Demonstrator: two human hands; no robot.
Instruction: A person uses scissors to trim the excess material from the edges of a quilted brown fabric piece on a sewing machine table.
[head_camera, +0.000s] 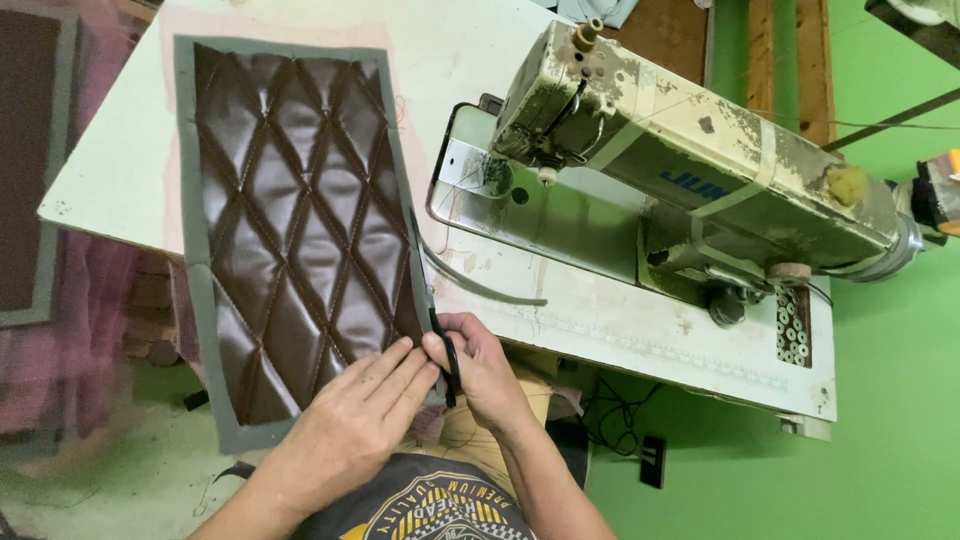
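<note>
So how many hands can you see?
2. The left hand lies flat on the near end of the brown quilted panel. The right hand holds black scissors at the panel's grey edge. No others show.

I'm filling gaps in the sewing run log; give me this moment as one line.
left hand: flat on quilted brown panel | right hand: holds black scissors at grey edge | sewing machine: beside, untouched

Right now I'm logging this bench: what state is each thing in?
Quilted brown panel: flat on the table, near end overhanging.
Scissors: at the panel's right edge, blades mostly hidden.
Left hand: pressed flat on the panel.
Right hand: gripping the scissors.
Sewing machine: nothing under its needle.
</note>
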